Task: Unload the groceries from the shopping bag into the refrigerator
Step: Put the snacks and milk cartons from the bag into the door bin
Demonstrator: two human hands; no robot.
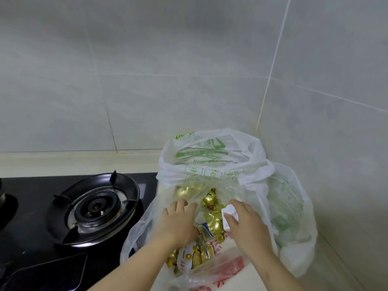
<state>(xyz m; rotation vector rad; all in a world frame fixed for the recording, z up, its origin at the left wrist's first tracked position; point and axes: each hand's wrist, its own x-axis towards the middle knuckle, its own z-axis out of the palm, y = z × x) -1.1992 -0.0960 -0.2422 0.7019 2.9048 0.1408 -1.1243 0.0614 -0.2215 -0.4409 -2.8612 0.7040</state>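
A white shopping bag (210, 162) with green print stands open on the counter in the wall corner. Inside it lies a clear plastic bag of gold-wrapped candies (210, 201). My left hand (178, 221) reaches into the shopping bag and grips the clear film on the candy bag's left side, fingers curled over it. On the right side, my right hand (245, 224) pinches the candy bag at a white label (228, 213) between thumb and fingers. The refrigerator is not in view.
A black gas stove with a round burner (94, 206) sits directly left of the bag. A clear packet with red print (228, 267) lies at the bag's near edge. Tiled walls (315, 101) close in behind and to the right. Pale counter (63, 162) runs behind the stove.
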